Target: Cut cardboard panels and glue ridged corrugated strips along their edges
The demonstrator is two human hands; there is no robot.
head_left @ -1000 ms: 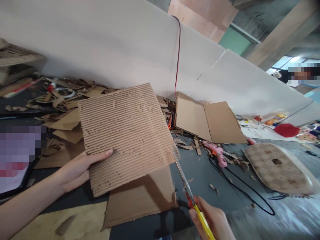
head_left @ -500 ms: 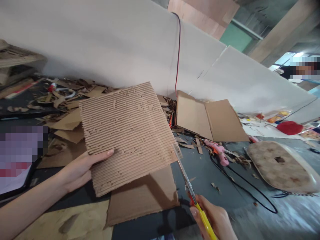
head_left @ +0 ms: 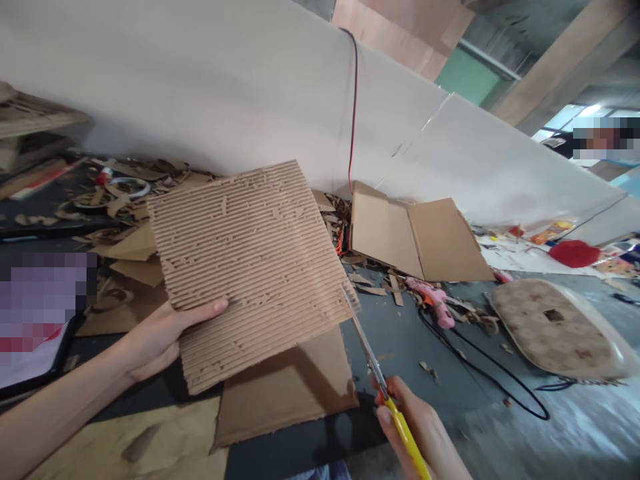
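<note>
My left hand (head_left: 170, 333) grips a sheet of corrugated cardboard (head_left: 250, 267) at its lower left edge, thumb on the ribbed face. The sheet is held up off the table, tilted, with its ridges bare and torn in spots. In my right hand (head_left: 415, 420) is a pair of scissors (head_left: 367, 347) with a yellow handle. Their blades meet the sheet at its right edge, near the lower right corner; one blade lies across the ribbed face. Below the sheet lies a flat brown cardboard piece (head_left: 295, 393), partly covered by it.
A pink glue gun (head_left: 437, 303) with a black cable lies to the right, beside a patterned pouch (head_left: 555, 327). Behind stands a folded cardboard panel (head_left: 385, 227) against the white partition (head_left: 200, 87). Scraps litter the dark table (head_left: 400, 353). A tablet (head_left: 40, 320) is at left; a person is far right.
The view has shifted slightly. The sheet sits a little farther left, and the scissors remain at its right edge in nearly the same place. Both hands keep their hold.
</note>
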